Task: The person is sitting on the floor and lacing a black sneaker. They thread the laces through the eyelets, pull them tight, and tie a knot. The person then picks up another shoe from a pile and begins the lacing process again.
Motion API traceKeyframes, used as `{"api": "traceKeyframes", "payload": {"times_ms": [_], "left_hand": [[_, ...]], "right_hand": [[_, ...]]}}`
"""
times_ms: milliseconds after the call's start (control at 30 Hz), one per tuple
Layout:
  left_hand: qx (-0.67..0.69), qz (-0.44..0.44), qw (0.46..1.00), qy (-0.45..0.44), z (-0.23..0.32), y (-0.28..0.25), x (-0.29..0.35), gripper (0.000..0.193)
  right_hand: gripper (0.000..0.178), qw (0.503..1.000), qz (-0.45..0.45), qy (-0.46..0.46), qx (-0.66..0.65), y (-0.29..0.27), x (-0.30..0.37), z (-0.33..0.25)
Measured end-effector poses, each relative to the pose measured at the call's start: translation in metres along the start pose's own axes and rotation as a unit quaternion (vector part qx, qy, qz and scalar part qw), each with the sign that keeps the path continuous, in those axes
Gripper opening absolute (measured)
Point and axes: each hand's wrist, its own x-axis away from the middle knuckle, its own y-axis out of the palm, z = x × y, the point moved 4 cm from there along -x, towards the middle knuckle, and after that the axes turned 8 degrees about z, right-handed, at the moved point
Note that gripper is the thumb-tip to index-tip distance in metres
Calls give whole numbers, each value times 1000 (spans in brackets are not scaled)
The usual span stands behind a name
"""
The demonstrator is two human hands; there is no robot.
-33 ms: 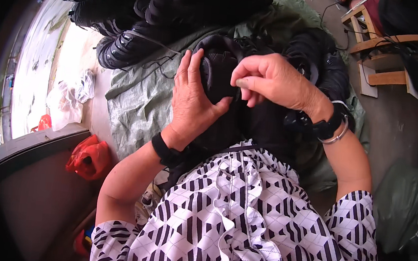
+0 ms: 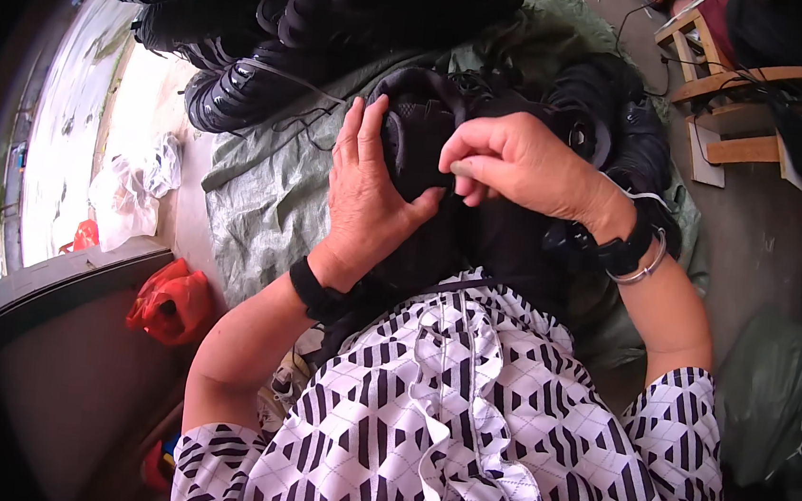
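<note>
Because your bare, wide-spread left hand (image 2: 372, 200) braces the black fabric shoe with the thick padded collar (image 2: 420, 147), the work appears to depend on a steady support and a fine right-hand pinch. Note the position: the shoe lies between your hands, just beyond the hem of your black-and-white geometric-print shirt (image 2: 464, 399). Your left fingers extend nearly straight along its left side, the thumb set well apart against its near edge, so that the shoe sits within the span. Your bare, bent right hand (image 2: 527, 171) brings thumb and forefinger together at the shoe's right edge; whether they grip anything fine, you cannot tell at this scale. For good control, press evenly with the left hand without creasing the upper, rest the right wrist low, and draw in short, straight strokes clear of the left thumb. Observe the shoe itself: matt and dark throughout, its rounded collar arching at the far end, with a mesh-like texture just inside; lower details merge into shadow.
</note>
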Motion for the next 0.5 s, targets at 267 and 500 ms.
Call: {"api": "traceKeyframes", "payload": {"times_ms": [267,500], "left_hand": [[88,-9,996,13,-18,0,10,103],[213,-82,973,33,-49,3,10,86]], "right_hand": [[16,994,29,-50,-89,-3,-36,16],[14,976,187,-104,-35,-23,-24,-4]]}}
